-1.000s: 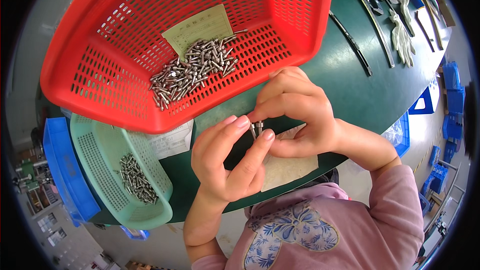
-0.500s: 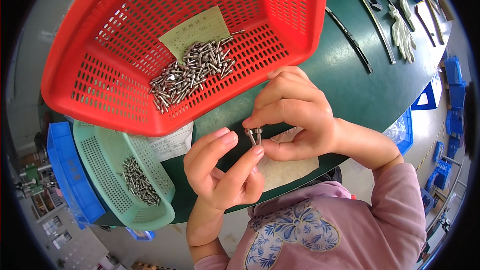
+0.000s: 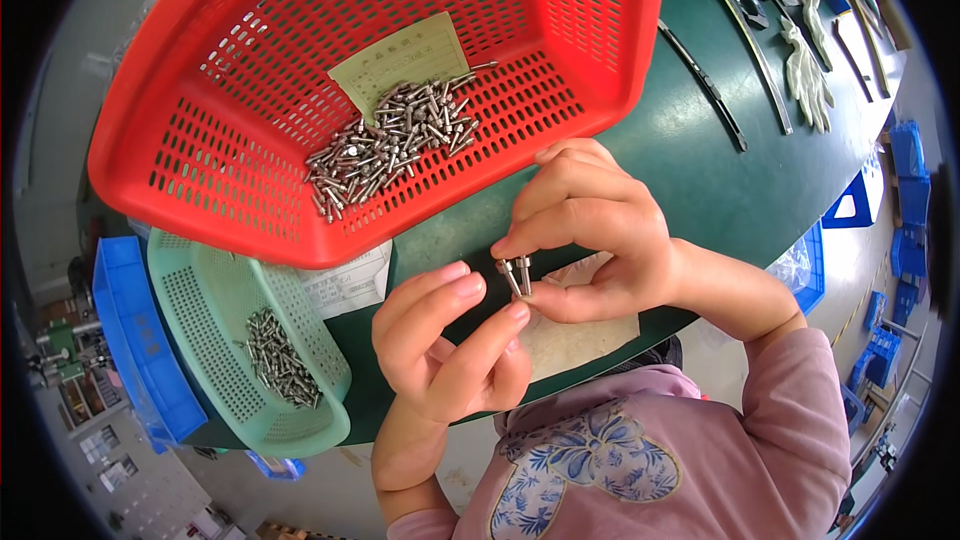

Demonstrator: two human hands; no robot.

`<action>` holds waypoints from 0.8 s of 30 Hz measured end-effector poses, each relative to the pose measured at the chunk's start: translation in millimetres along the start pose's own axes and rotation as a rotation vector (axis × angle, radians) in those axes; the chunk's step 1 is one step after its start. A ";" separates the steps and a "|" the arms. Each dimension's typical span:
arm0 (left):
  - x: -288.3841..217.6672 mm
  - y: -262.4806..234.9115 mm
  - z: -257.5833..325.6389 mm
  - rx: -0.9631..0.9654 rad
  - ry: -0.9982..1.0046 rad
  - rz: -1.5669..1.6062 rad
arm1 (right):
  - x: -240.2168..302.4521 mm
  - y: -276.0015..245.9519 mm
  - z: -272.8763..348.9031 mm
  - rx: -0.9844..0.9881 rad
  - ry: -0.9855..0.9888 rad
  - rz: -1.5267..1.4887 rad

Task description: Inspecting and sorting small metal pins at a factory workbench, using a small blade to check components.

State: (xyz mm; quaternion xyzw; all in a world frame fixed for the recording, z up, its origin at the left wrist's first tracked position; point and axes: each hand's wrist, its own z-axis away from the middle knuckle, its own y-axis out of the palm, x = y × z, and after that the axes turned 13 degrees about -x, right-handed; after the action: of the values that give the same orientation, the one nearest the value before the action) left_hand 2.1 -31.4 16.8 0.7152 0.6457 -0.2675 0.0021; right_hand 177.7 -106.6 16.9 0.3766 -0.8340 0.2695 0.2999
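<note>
Two metal pins [image 3: 525, 275] are mid-frame, grasped by the fingertips of your right hand [image 3: 615, 230]. Your left hand [image 3: 440, 355], just beside them, has its fingers parted. Red basket [image 3: 590, 126] upper left; green basket [image 3: 305, 330] lower left.

A: Seen from above, a person wears a dusty-pink top [image 3: 770, 440]. What marks its front?

B: A large print [image 3: 600, 475] with rounded lobes, its blue leaf and bow-like patterns set on a pale ground and edged by a thin yellowish line.

A: And the sleeves?

B: Plain, in matching pink, the right sleeve [image 3: 800, 410] ending near the elbow. Both hands, left [image 3: 445, 350] and right [image 3: 610, 240], are bare.
</note>
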 end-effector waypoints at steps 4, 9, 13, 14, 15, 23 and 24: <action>5.0 -13.0 -9.8 -0.106 0.019 -0.088 | 6.9 9.3 -15.3 0.066 0.018 -0.081; 4.5 1.3 10.1 -0.117 -0.283 0.175 | 1.2 17.3 10.1 0.185 0.400 -0.372; -4.1 4.4 12.4 -0.159 0.022 0.128 | 7.3 -3.3 36.0 0.180 0.673 -0.425; -8.5 0.6 13.1 -0.189 0.039 0.077 | 8.5 -1.8 35.3 0.197 0.635 -0.438; -12.0 -5.5 12.7 -0.211 0.051 0.036 | 10.6 3.0 34.1 0.204 0.606 -0.451; -12.2 -149.1 12.1 -0.054 -0.524 -0.704 | 19.1 2.7 10.5 0.237 0.468 -0.085; -6.0 -163.2 20.8 -0.022 -0.589 -0.791 | 19.1 7.8 4.3 0.244 0.412 -0.048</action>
State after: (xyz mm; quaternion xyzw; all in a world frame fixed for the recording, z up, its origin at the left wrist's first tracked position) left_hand -156.8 -17.0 57.1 0.3094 0.8425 -0.4317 0.0904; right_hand 160.0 -113.9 25.7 0.3668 -0.7075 0.4320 0.4223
